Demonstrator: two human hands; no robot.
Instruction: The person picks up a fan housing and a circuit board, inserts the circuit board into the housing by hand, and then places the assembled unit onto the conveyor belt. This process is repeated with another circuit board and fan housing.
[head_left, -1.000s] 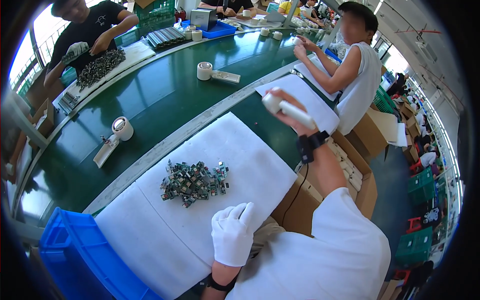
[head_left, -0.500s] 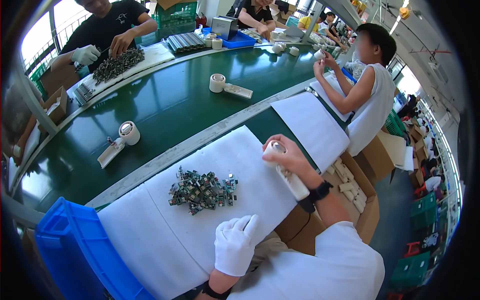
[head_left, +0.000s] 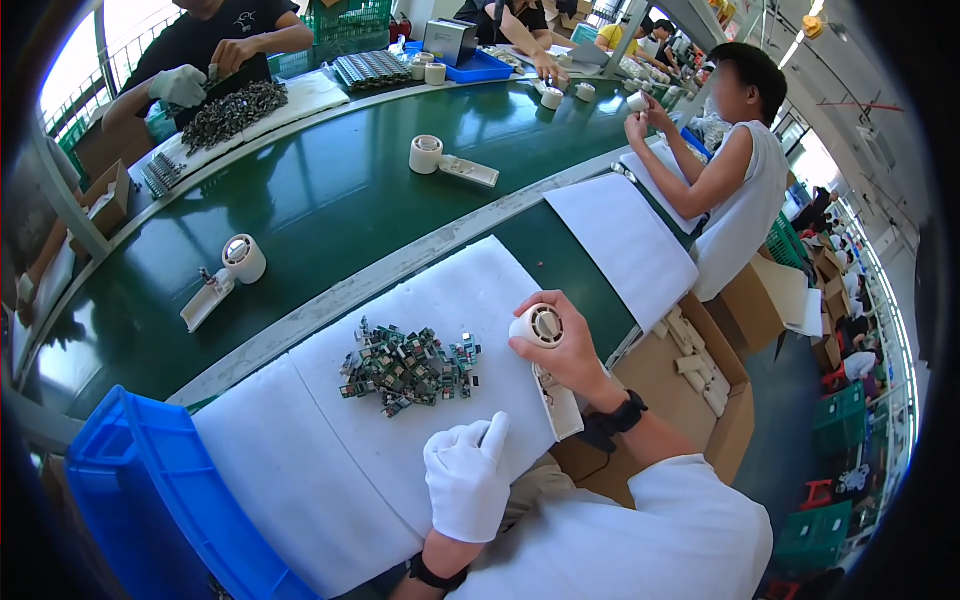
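My right hand point(head_left: 574, 352) is closed around the round head of a white handheld fan point(head_left: 540, 326). The fan's handle hangs below my fingers, its hollow inside facing up with small parts in it. In a white glove, my left hand point(head_left: 466, 482) rests near the front of the white foam sheet point(head_left: 290, 440); its index finger points out, the others are partly curled, and nothing shows in it. A heap of small green circuit boards point(head_left: 405, 368) lies on the sheet just beyond the glove.
A blue bin point(head_left: 150, 470) stands at the left, and a cardboard box point(head_left: 735, 415) of white handle pieces at the right. Beyond the sheet, a green conveyor point(head_left: 330, 210) carries more fans point(head_left: 243, 259). Co-workers sit across it and at the right, beside a white sheet point(head_left: 625, 250).
My right hand has turned the fan so its round face and open handle show, and moved it slightly down. The left index finger has straightened. Fans on the conveyor have shifted slightly left.
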